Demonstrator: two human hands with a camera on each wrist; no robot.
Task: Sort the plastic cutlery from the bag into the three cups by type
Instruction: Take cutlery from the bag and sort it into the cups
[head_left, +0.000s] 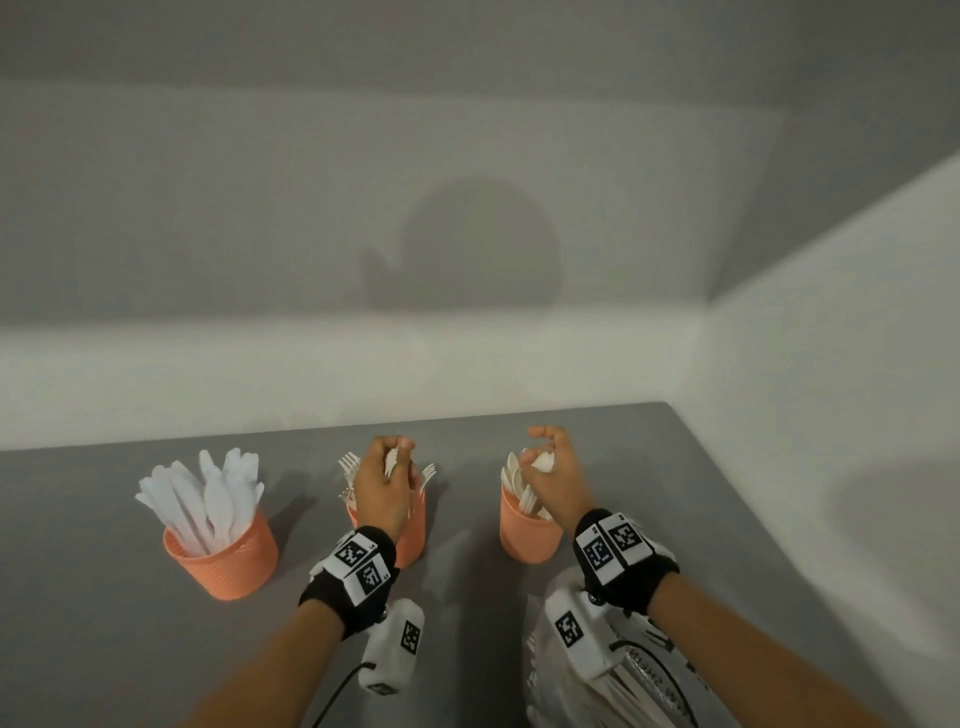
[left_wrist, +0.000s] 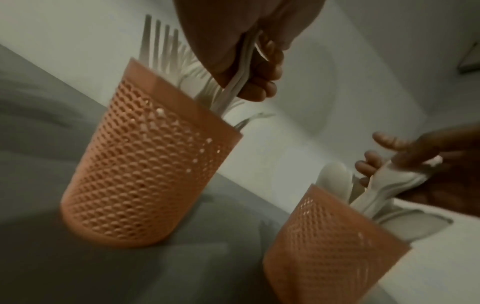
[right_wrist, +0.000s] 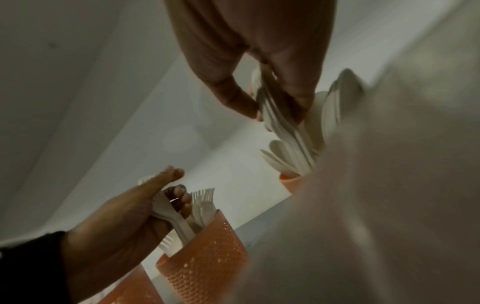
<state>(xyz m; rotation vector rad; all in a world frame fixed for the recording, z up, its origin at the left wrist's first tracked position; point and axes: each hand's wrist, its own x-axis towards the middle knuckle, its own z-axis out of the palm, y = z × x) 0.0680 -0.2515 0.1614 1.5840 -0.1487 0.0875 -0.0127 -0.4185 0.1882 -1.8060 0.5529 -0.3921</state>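
Left grip (left_wrist: 249, 67) clutches forks (left_wrist: 233, 90); right grip (right_wrist: 262, 90) clutches spoons (right_wrist: 285, 131) — wrist views only.

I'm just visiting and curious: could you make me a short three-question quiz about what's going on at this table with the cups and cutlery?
1. True or false: the left cup holds knives.
2. What does the left hand grip over the middle cup? A spoons, B forks, C a bag.
3. Fill in: the right hand holds spoons over the ____ cup.

Key: 1 true; 2 B, forks; 3 right.
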